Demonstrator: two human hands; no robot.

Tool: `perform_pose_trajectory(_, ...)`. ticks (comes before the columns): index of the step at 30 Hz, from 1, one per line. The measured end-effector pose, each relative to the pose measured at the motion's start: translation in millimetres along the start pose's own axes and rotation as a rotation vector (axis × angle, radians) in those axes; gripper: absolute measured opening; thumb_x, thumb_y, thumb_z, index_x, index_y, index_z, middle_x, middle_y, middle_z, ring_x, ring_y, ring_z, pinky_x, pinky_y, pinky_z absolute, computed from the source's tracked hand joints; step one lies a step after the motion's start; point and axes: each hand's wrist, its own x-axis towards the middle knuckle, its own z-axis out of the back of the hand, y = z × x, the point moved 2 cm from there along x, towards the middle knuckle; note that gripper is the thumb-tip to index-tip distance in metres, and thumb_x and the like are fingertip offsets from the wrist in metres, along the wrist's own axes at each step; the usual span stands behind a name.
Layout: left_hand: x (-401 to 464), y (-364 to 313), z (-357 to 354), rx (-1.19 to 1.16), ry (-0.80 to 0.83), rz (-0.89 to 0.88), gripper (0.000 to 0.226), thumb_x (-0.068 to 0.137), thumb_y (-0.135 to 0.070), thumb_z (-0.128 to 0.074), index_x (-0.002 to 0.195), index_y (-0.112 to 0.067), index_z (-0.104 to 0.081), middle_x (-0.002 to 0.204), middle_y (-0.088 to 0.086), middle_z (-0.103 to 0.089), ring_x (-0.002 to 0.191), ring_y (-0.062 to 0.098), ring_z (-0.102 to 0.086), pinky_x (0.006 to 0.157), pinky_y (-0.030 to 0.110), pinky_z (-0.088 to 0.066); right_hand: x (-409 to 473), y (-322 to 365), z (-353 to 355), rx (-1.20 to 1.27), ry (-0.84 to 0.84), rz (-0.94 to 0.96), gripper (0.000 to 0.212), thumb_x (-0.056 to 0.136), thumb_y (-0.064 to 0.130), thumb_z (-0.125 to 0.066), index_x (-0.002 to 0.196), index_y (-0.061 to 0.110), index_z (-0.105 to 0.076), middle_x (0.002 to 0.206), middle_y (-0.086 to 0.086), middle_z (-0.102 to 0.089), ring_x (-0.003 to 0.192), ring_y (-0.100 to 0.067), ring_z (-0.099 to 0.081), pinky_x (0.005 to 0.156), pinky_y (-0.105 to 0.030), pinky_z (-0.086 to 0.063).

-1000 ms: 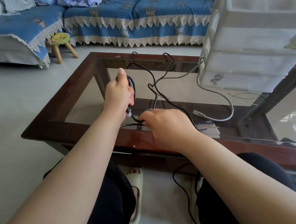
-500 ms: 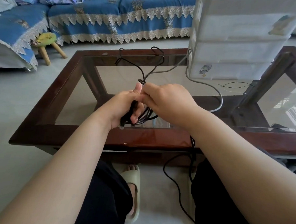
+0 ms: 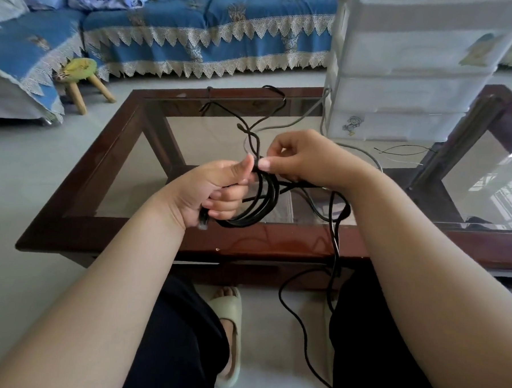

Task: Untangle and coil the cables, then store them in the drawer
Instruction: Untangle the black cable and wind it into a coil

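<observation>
Several loops of black cable (image 3: pixel 263 203) hung from the left hand (image 3: pixel 210 194), fingers curled round them, above the coffee table's (image 3: pixel 276 242) near edge. Right hand (image 3: pixel 304 160) pinched one strand beside the left thumb. Drawers of the white plastic drawer unit (image 3: pixel 409 68) at the table's far right stood closed, contents hidden.

The left hand (image 3: pixel 216 191) grips several loops of a black cable (image 3: pixel 266 200) above the near edge of a glass-topped table (image 3: pixel 108 162), thumb up; the right hand (image 3: pixel 304 159) pinches the same cable just beside that thumb. A slack length hangs down to the floor; a grey cable (image 3: pixel 309 115) runs beside a white drawer unit (image 3: pixel 403 68) on the table.
</observation>
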Motion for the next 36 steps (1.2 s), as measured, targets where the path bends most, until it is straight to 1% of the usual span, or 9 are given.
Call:
perform_pose_trajectory(3, -10, -6, 11, -0.035, -0.014, -0.044, 0.048, 0.070, -0.061, -0.072, 0.065, -0.018, -0.051, 0.038, -0.012, -0.032, 0.027, -0.001, -0.025, 0.031, 0.015, -0.024, -11, -9, 4, 0.316, 0.240, -0.054, 0.010, 0.088, 0.014, -0.065, 0.090, 0.006, -0.059, 0.064, -0.001, -0.065, 0.053, -0.005, -0.051, 0.053, -0.013, -0.041)
perform_pose_trajectory(6, -18, -12, 20, -0.186, -0.045, -0.136, 0.044, 0.075, -0.059, -0.068, 0.064, -0.019, -0.053, 0.036, -0.013, -0.035, 0.026, -0.001, -0.029, 0.030, 0.014, -0.027, -18, -13, -2, 0.426, 0.442, -0.047, 0.003, 0.092, 0.007, -0.055, 0.093, 0.005, -0.057, 0.094, -0.012, -0.073, 0.082, -0.012, -0.066, 0.078, -0.022, -0.049)
perform_pose_trajectory(10, -21, -19, 22, -0.344, -0.262, -0.266, 0.044, 0.090, -0.055, -0.042, 0.065, -0.019, -0.046, 0.036, -0.011, -0.031, 0.025, 0.002, -0.026, 0.029, 0.012, -0.022, -25, -9, -34, 0.327, 0.589, -0.114, 0.039, 0.096, 0.035, -0.044, 0.110, 0.003, -0.062, 0.103, -0.003, -0.073, 0.073, -0.015, -0.062, 0.064, -0.025, -0.047)
perform_pose_trajectory(14, -22, -20, 24, -0.435, -0.438, -0.310, 0.044, 0.098, -0.050, -0.042, 0.067, -0.018, -0.040, 0.037, -0.010, -0.027, 0.026, 0.004, -0.023, 0.030, 0.013, -0.021, -37, 10, -77, 0.427, 0.953, -0.284, 0.066, 0.093, 0.058, -0.023, 0.112, 0.004, -0.056, 0.103, -0.013, -0.071, 0.067, -0.021, -0.062, 0.062, -0.026, -0.048)
perform_pose_trajectory(16, -25, -19, 30, -0.450, -0.503, -0.300, 0.044, 0.098, -0.048, -0.045, 0.066, -0.018, -0.041, 0.038, -0.010, -0.026, 0.027, 0.004, -0.022, 0.030, 0.014, -0.021, -36, 12, -83, 0.394, 0.821, -0.298, 0.061, 0.091, 0.058, -0.032, 0.105, 0.005, -0.058, 0.095, -0.012, -0.072, 0.075, -0.022, -0.065, 0.069, -0.029, -0.051)
perform_pose_trajectory(20, -31, -16, 37, -0.307, -0.546, -0.208, 0.046, 0.090, -0.055, -0.049, 0.064, -0.018, -0.042, 0.041, -0.010, -0.026, 0.030, 0.004, -0.021, 0.031, 0.016, -0.022, -17, -3, -69, 0.287, -0.058, -0.170, 0.039, 0.090, 0.047, -0.056, 0.072, 0.012, -0.055, 0.052, 0.003, -0.056, 0.046, -0.009, -0.050, 0.054, -0.026, -0.044)
perform_pose_trajectory(23, -30, -14, 32, -0.127, -0.525, -0.136, 0.043, 0.079, -0.055, -0.059, 0.064, -0.019, -0.041, 0.042, -0.009, -0.026, 0.032, 0.004, -0.019, 0.033, 0.017, -0.021, -9, -13, -52, 0.434, -0.371, -0.178, 0.039, 0.092, 0.047, -0.053, 0.072, 0.014, -0.054, 0.058, 0.000, -0.048, 0.046, -0.012, -0.045, 0.054, -0.031, -0.042)
perform_pose_trajectory(28, -24, -8, 22, 0.061, -0.440, -0.052, 0.043, 0.091, -0.027, -0.060, 0.061, -0.020, -0.030, 0.039, -0.007, -0.022, 0.029, 0.006, -0.017, 0.035, 0.017, -0.019, 1, -9, -27, 0.206, -0.522, -0.161, 0.035, 0.101, 0.038, -0.039, 0.082, 0.016, -0.060, 0.062, 0.004, -0.053, 0.050, -0.004, -0.049, 0.050, -0.020, -0.046)
perform_pose_trajectory(36, -25, -15, 15, -0.036, -0.332, -0.093, 0.043, 0.087, -0.051, -0.051, 0.061, -0.018, -0.041, 0.041, -0.009, -0.024, 0.032, 0.004, -0.017, 0.033, 0.018, -0.019, 8, -24, -38, -0.208, -0.312, -0.226, 0.037, 0.102, 0.037, -0.031, 0.080, 0.017, -0.054, 0.065, 0.005, -0.050, 0.061, -0.010, -0.046, 0.053, -0.025, -0.031)
